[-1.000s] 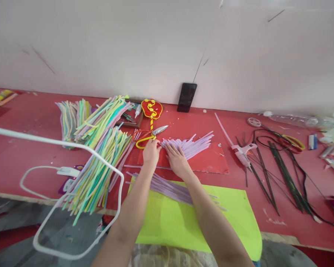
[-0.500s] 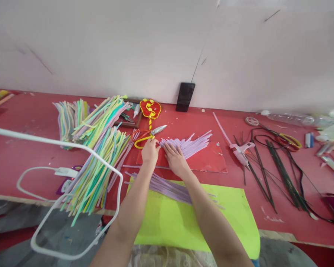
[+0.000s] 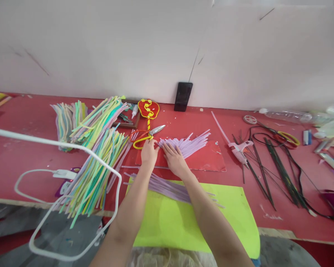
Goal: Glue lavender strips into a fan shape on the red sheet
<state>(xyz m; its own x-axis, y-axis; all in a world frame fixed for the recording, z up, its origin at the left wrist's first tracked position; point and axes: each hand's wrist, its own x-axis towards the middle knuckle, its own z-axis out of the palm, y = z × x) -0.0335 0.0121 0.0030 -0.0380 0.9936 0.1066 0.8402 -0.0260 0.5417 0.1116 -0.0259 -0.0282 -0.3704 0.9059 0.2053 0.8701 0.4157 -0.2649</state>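
Observation:
Light purple pipe cleaners (image 3: 195, 144) lie side by side in a slanted row on a red board (image 3: 208, 159). My right hand (image 3: 174, 157) rests flat over the left part of this row, fingers stretched out. Just left of it, my left hand (image 3: 149, 150) is closed in a pinch at the row's left end, seemingly on a pipe cleaner tip; the fingers partly cover it. Scissors (image 3: 146, 138) with red and yellow handles lie right behind my left hand. Under my forearms, more loose purple pipe cleaners (image 3: 167, 187) lie across a yellow-green sheet (image 3: 183, 226).
Bundles of multicoloured pipe cleaners (image 3: 100, 167) fill the left side, and a white cable (image 3: 72, 146) loops in front. A phone (image 3: 183, 96) leans on the wall. To the right are a pink glue gun (image 3: 239, 151), dark stems (image 3: 284, 170) and another pair of scissors (image 3: 288, 139).
The whole view has shifted slightly, so things sit a little further left. Both hands keep nearly the same place and pose on the purple row.

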